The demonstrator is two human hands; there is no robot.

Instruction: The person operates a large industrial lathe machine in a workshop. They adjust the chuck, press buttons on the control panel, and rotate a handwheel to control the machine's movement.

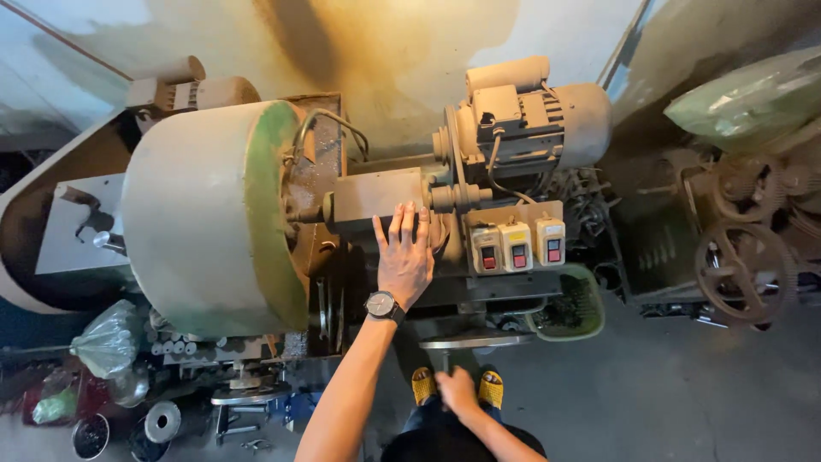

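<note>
My left hand (404, 261), with a black wristwatch (383, 305) on the wrist, lies flat with fingers spread on the beige housing (372, 195) of an old machine. It rests between the big round drum guard (201, 218) and a panel of three switch boxes (516, 246) with red buttons. My right hand (457, 389) is low, just under a flat metal handwheel (466, 342) at the machine's front. Its fingers look curled and blurred, and I cannot make out a grip. My feet in yellow sandals (492, 387) show below it.
An electric motor (534, 115) sits above the switch boxes. A green basket (571, 308) stands right of the handwheel. Another rusty machine with a spoked wheel (742, 272) fills the right side. Bagged items, metal rings and small parts (162, 421) crowd the floor at lower left.
</note>
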